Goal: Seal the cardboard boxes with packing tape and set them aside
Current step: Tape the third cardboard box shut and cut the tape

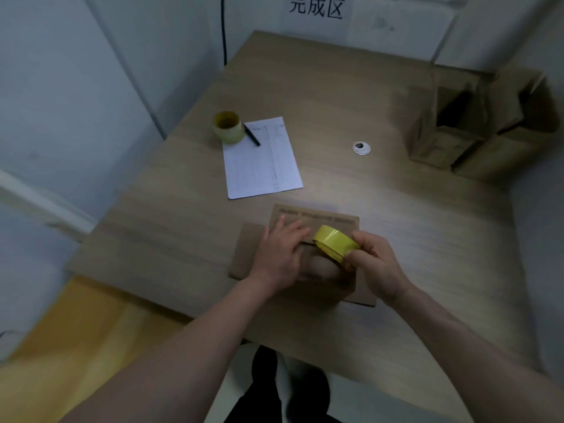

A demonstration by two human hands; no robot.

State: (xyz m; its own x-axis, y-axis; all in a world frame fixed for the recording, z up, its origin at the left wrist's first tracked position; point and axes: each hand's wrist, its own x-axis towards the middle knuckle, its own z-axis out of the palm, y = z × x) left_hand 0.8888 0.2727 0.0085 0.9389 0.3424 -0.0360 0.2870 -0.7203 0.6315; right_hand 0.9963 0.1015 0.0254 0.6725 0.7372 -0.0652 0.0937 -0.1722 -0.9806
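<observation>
Wooden desk (pixel 396 239) carries all. Two open cartons (pixel 476 123) at far right corner. Flat cardboard box (pixel 253 242) near front edge, middle. Left hand (pixel 279 254) palm down on box, fingers spread and flat. Right hand (pixel 375 264) just beside, fingers clamped on yellow tape roll (pixel 334 242), roll tilted over box flaps.

I work at a packing station: wooden desk (pixel 320 87), open cardboard boxes (pixel 476 123), wall sign (pixel 316 7) marking an area
</observation>
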